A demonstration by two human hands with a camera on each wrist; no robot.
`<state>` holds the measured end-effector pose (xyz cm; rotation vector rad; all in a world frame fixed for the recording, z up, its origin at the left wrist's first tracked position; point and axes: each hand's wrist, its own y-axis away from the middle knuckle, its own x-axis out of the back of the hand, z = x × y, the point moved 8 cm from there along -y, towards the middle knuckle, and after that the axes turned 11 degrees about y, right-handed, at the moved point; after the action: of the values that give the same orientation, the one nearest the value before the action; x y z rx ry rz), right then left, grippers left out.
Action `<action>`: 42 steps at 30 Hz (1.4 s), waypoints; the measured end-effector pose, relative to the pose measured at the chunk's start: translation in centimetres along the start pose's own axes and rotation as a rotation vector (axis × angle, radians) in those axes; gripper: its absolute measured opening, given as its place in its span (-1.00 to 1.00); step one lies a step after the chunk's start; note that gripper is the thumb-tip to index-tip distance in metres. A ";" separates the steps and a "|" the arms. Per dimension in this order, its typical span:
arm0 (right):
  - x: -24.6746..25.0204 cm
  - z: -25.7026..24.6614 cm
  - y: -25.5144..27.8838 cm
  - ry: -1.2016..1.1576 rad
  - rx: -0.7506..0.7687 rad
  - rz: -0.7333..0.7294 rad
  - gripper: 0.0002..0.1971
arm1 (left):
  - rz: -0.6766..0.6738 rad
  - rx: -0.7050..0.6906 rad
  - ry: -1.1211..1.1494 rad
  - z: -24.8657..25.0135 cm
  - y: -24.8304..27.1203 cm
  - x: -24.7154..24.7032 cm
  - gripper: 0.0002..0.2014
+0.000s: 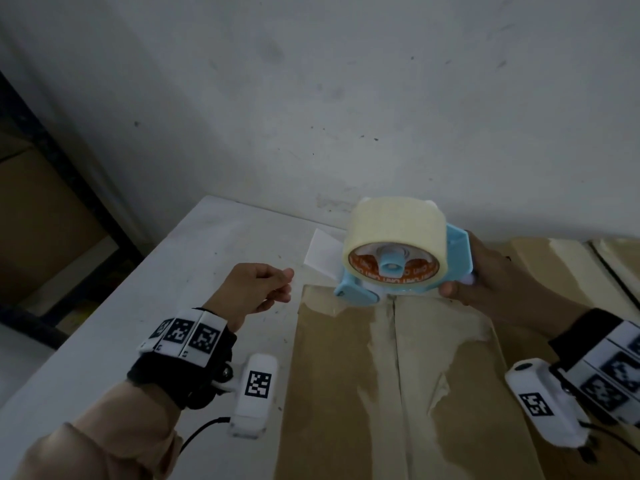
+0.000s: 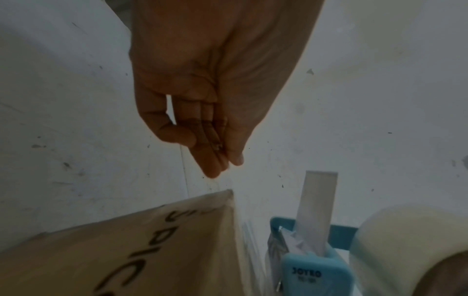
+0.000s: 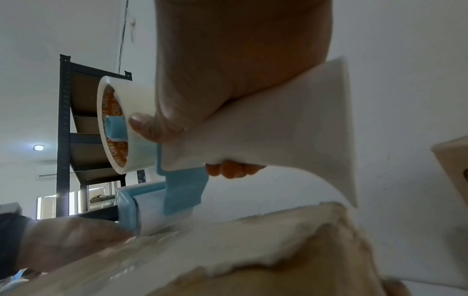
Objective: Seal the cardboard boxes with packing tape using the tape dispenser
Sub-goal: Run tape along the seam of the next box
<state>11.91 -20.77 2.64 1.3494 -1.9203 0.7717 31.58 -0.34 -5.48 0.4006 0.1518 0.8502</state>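
A brown cardboard box [image 1: 346,375] lies in front of me, its flaps closed along a centre seam and its top torn in patches. My right hand [image 1: 478,275] grips the white handle of a blue tape dispenser [image 1: 457,251], which holds a roll of clear tape [image 1: 391,223]. The dispenser's front end is at the box's far edge. In the right wrist view my thumb and fingers wrap the dispenser handle [image 3: 278,120]. My left hand [image 1: 285,282] hovers just left of the box's far left corner. Its thumb and fingertips [image 2: 222,160] are pressed together, seemingly on the tape's clear free end.
The box lies on a white table [image 1: 173,289] set against a pale wall. More cardboard boxes [image 1: 554,265] lie to the right. A dark metal shelf [image 1: 69,188] holding cartons stands at the left, beyond the table's edge.
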 end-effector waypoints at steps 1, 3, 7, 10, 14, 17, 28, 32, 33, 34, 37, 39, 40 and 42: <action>0.0 0.0 -0.1 -0.003 -0.001 -0.003 -0.24 | -0.002 0.000 0.001 0.0 0.0 0.0 -0.82; 0.0 0.1 -0.1 -0.007 0.001 -0.014 -0.32 | -0.009 0.000 0.006 0.1 -0.1 0.0 -0.83; -0.1 0.3 -0.2 0.028 -0.013 -0.017 -0.24 | -0.013 0.000 -0.002 -0.1 -0.2 0.0 -0.89; -0.2 0.3 -0.3 0.085 -0.009 -0.013 -0.18 | -0.018 0.000 -0.005 -0.8 -0.3 -0.2 -0.91; -0.2 0.4 -0.6 0.111 0.011 -0.016 -0.19 | -0.057 0.032 -0.030 -2.2 -0.5 -1.4 -0.87; -0.3 0.6 -0.7 0.106 0.010 -0.031 -0.17 | -0.098 0.072 -0.028 -2.7 -0.7 -2.2 -0.84; -0.5 1.2 -0.6 0.117 -0.020 -0.050 -0.06 | -0.219 0.383 -0.124 -6.4 0.8 -3.5 -0.51; -0.7 1.3 -0.6 0.117 -0.021 -0.074 0.01 | -0.135 0.268 -0.205 -3.7 0.8 -1.8 -0.47; -0.7 1.4 -0.6 0.127 -0.027 -0.076 0.04 | -0.130 0.227 -0.260 -2.8 1.2 -1.7 -0.41; -0.8 1.7 -0.6 0.135 -0.035 -0.081 0.06 | -0.154 0.183 -0.346 -2.0 1.7 -1.9 -0.35; -1.1 2.0 -0.7 0.150 -0.046 -0.106 0.06 | -0.375 0.077 -0.497 -1.1 3.8 -4.8 -0.48; -1.0 2.0 -0.7 0.159 -0.043 -0.100 0.09 | -0.459 0.075 -0.465 -1.4 4.2 -6.1 -0.64; -0.9 1.9 -0.6 0.160 -0.043 -0.095 0.10 | -0.457 0.081 -0.459 -1.4 4.0 -6.1 -0.63; -0.8 1.9 -0.5 0.151 -0.045 -0.093 0.09 | -0.443 0.116 -0.503 -1.5 3.4 -5.7 -0.53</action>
<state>12.27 -21.95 0.85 1.3047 -1.7353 0.7578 25.06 -2.20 -5.64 0.6492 -0.1743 0.2882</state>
